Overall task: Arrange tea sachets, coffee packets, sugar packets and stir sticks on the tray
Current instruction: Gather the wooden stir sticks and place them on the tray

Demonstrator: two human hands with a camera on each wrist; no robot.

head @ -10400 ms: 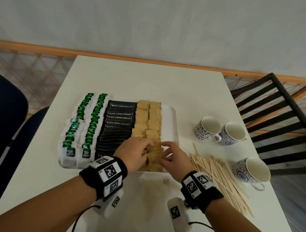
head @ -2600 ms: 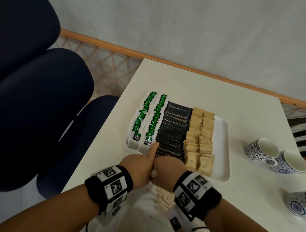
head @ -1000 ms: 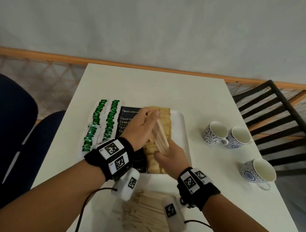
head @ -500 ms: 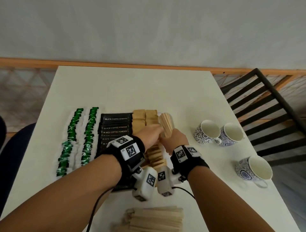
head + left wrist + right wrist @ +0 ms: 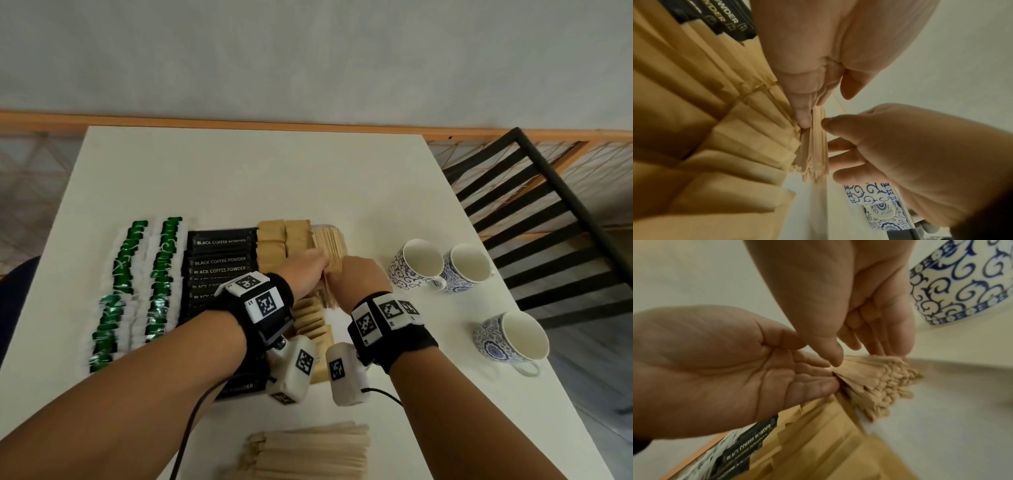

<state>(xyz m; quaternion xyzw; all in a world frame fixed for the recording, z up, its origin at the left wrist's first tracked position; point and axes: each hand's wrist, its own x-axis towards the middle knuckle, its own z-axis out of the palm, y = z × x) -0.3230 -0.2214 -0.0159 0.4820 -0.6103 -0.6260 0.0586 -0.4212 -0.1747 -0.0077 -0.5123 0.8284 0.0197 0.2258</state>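
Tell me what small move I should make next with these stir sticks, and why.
Probably lay the bundle of stir sticks flat on the tray, along the right of the sugar packets, then let go. The left hand and right hand both hold it right there, and a second pile waits on the table.

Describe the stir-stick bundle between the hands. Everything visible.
The stir-stick bundle is a tight sheaf of thin, flat, pale wooden sticks with uneven rounded ends. It runs lengthwise along the right lane of the tray, right against the brown sugar packets. The left hand grips it from the sugar side, the right hand from the other. Whether it rests fully down cannot be told.
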